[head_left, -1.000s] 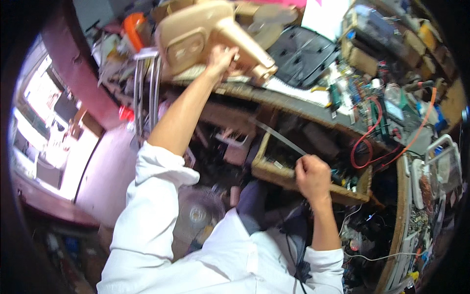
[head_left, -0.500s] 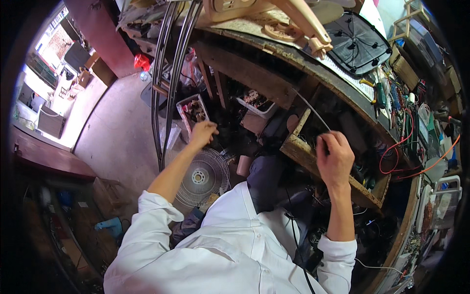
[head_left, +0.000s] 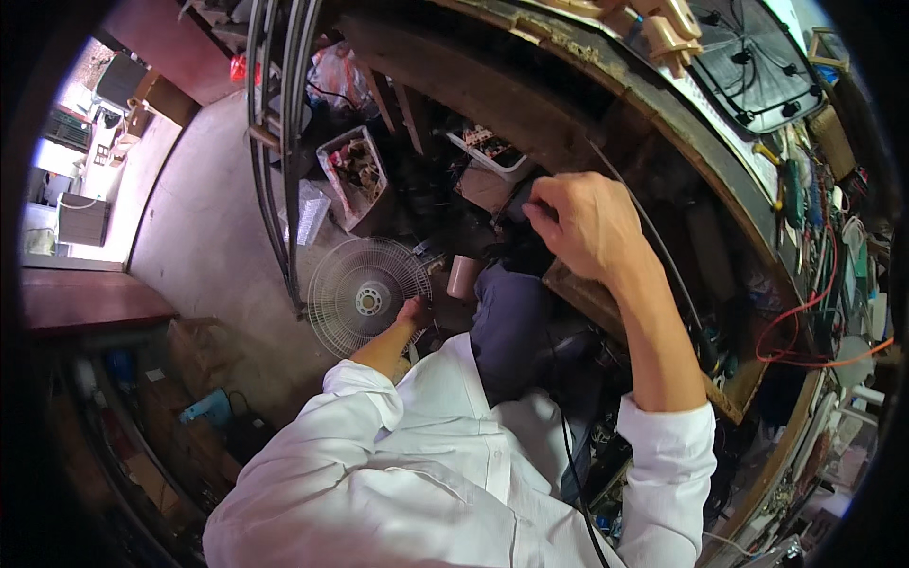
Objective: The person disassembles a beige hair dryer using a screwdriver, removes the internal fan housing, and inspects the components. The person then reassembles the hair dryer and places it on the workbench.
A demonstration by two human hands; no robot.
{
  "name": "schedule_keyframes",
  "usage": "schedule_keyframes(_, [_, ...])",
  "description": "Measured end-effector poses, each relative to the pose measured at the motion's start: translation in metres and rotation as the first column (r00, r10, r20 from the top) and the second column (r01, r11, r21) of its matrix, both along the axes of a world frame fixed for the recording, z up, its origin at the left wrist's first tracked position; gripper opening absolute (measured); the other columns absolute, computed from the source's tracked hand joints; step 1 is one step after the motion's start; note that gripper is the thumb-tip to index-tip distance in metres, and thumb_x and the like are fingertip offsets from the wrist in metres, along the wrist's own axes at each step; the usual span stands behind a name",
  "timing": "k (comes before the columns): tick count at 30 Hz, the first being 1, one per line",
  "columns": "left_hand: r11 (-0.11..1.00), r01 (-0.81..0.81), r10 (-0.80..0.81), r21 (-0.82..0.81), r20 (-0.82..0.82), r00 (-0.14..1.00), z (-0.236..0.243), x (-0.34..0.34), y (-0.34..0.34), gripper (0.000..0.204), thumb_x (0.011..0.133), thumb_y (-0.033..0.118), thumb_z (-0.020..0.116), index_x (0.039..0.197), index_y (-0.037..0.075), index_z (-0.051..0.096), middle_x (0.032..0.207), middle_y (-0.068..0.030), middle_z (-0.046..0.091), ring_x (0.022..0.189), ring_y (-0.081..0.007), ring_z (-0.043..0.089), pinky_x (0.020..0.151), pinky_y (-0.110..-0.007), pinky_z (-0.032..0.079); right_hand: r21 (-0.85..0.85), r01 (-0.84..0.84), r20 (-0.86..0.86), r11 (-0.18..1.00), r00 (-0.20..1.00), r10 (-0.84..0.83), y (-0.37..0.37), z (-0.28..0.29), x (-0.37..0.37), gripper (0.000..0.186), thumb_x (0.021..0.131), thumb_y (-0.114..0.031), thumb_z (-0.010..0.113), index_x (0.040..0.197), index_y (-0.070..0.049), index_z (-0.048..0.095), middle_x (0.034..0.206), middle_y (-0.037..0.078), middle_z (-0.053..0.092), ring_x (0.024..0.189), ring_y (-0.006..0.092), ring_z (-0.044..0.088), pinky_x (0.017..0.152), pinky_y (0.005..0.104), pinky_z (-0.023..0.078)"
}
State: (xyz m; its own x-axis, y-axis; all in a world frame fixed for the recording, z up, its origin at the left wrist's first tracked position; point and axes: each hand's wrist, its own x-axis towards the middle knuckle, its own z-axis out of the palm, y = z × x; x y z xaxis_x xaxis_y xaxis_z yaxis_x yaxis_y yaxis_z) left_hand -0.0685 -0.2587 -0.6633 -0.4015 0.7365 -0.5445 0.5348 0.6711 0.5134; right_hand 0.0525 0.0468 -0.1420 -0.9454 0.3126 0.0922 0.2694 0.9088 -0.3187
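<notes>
My left hand (head_left: 413,310) reaches down low to the right rim of a round wire fan guard (head_left: 333,276) lying on the floor. Its fingers are mostly hidden, so a grip on the rim cannot be made out. My right hand (head_left: 589,225) is raised in front of the bench, its fingers curled in with the thumb close to them. Whatever they may hold is out of sight. Behind that forearm runs a thin dark rod (head_left: 653,227), beside an open wooden drawer (head_left: 587,301). A pinkish cylinder (head_left: 463,277) stands close to my knee.
A bin of scraps (head_left: 355,180) and a white tray of parts (head_left: 492,151) sit under the workbench (head_left: 606,80). Tall dark curved rails (head_left: 275,142) rise at left. Tools and red wires (head_left: 791,327) crowd the right side. A blue hairdryer-like object (head_left: 208,407) lies at lower left.
My left hand has dropped from beside the scrap bin to the fan guard's right rim. My right hand has moved left, away from above the drawer. The whole view has shifted.
</notes>
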Motion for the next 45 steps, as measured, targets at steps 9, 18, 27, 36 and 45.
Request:
schedule_keyframes(9, [0.986,0.058,-0.049,-0.153,0.063,0.997,-0.057,0.017,0.025,0.04,0.095,0.034,0.056,0.12,0.004,0.069,0.113,-0.0242,0.072,0.104,-0.0423,0.071,0.089,-0.051,0.058,-0.055,0.041,0.033,0.998,0.999,-0.039,0.004,0.0,-0.008,0.015,0.081,-0.015,0.071,0.076,-0.007,0.059,0.068,0.011,0.062,0.059,0.0339,0.065,0.052,0.0451,0.052])
schedule_keyframes(18, [0.977,0.182,-0.179,-0.111,0.038,0.983,-0.07,-0.007,0.153,0.041,0.098,0.035,0.052,0.118,0.004,0.07,0.115,-0.0247,0.072,0.104,-0.043,0.07,0.09,-0.051,0.057,-0.084,0.187,0.113,0.979,0.978,-0.177,0.011,0.004,-0.01,0.018,0.084,-0.015,0.073,0.077,-0.01,0.058,0.063,0.006,0.056,0.051,0.0252,0.062,0.044,0.0387,0.049])
schedule_keyframes(27, [0.931,0.334,-0.323,-0.143,0.098,0.941,-0.039,-0.006,0.169,0.042,0.101,0.036,0.047,0.117,0.004,0.07,0.118,-0.0253,0.071,0.105,-0.0436,0.07,0.09,-0.05,0.057,-0.037,0.246,0.197,0.968,0.952,-0.235,0.01,0.001,-0.012,0.019,0.082,-0.014,0.073,0.075,-0.011,0.056,0.06,0.004,0.055,0.046,0.0255,0.058,0.041,0.0394,0.046])
schedule_keyframes(36, [0.955,-0.274,0.288,-0.112,0.138,0.948,-0.053,0.01,0.095,0.047,0.102,0.041,0.041,0.113,0.008,0.073,0.123,-0.0206,0.069,0.116,-0.0402,0.065,0.096,-0.048,0.053,0.009,0.256,0.095,0.967,0.962,-0.256,0.01,-0.005,-0.015,0.024,0.089,-0.014,0.07,0.072,-0.008,0.054,0.06,0.01,0.057,0.053,0.0332,0.06,0.047,0.0432,0.046])
schedule_keyframes(45, [0.817,-0.476,0.332,0.325,0.411,0.849,0.052,-0.05,0.044,0.024,0.087,0.019,0.07,0.105,0.005,0.075,0.101,-0.021,0.074,0.098,-0.04,0.071,0.082,-0.044,0.056,-0.015,0.204,0.016,0.979,0.979,-0.204,0.0,-0.003,-0.005,0.018,0.083,-0.018,0.065,0.078,-0.001,0.068,0.073,0.023,0.07,0.071,0.042,0.071,0.068,0.0507,0.059])
